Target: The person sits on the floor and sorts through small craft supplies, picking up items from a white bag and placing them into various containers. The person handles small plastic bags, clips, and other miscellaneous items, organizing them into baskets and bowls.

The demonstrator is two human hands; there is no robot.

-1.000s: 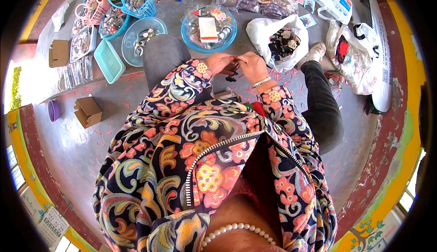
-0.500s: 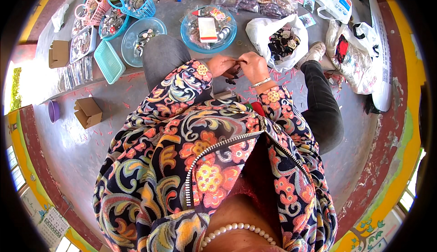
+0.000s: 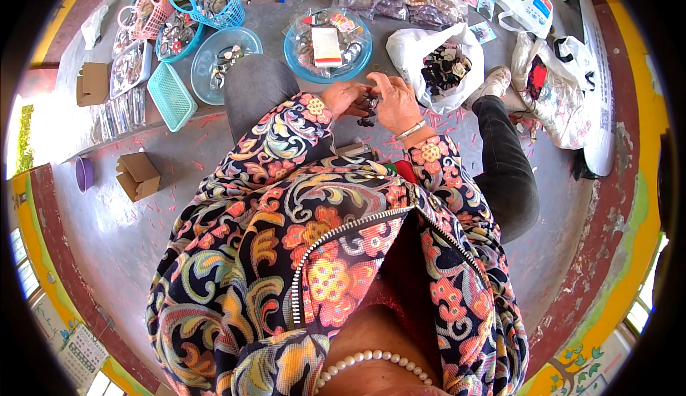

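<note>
Grey floor [image 3: 107,231], littered with pink scraps [image 3: 198,164], spreads beneath the work. The left hand [image 3: 344,99] pinches a small dark bundle [image 3: 367,120] between the two hands, while the right hand [image 3: 399,106] bends its fingers beside it, grip too hidden to tell. Just beyond sit a blue basin [image 3: 329,77] and a white bag [image 3: 403,56].

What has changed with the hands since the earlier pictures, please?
The right hand has loosened its pinch, its index finger shifting forward and left; any release is unclear. Small dark items remain by the left hand; the blue basin and white bag are unmoved.
</note>
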